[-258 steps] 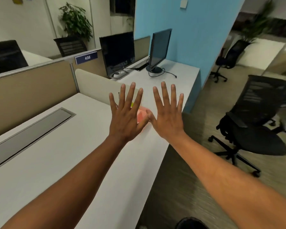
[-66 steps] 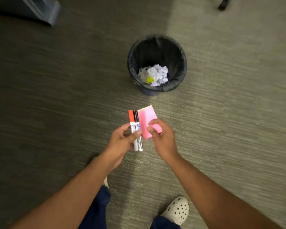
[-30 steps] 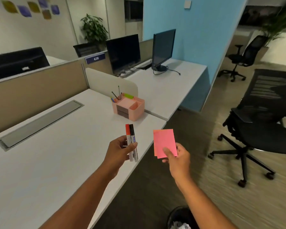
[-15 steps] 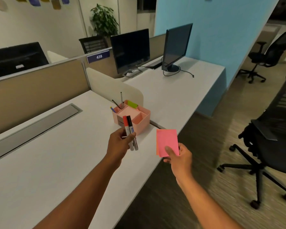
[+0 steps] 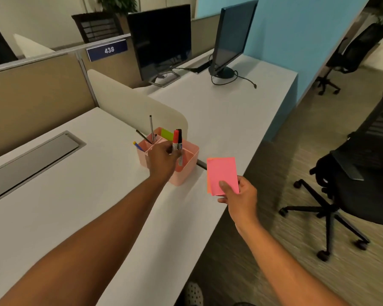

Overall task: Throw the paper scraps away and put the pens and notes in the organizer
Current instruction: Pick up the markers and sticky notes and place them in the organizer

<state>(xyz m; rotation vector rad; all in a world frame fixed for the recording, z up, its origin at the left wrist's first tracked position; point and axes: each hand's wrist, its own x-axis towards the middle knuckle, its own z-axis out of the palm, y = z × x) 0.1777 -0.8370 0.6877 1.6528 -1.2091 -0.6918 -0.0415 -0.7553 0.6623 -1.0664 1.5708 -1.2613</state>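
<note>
A pink desk organizer (image 5: 187,166) stands on the white desk (image 5: 75,195) near its front edge, with several pens (image 5: 151,129) and a green note (image 5: 166,134) standing in its compartments. My left hand (image 5: 163,161) is directly over the organizer and grips two markers (image 5: 177,141), one red-capped and one black-capped, held upright. My right hand (image 5: 239,197) hovers off the desk's edge to the right of the organizer and pinches a small stack of pink sticky notes (image 5: 222,175) between thumb and fingers.
A rounded beige divider (image 5: 128,102) rises just behind the organizer. Two monitors (image 5: 161,38) with cables sit on the adjoining desk. A black office chair (image 5: 363,173) stands on the carpet to the right. A grey cable hatch (image 5: 31,153) lies in the desk at left.
Both hands have moved forward toward the organizer. My left hand with the markers went from in front of the organizer to right above it. The view has come closer to the desk.
</note>
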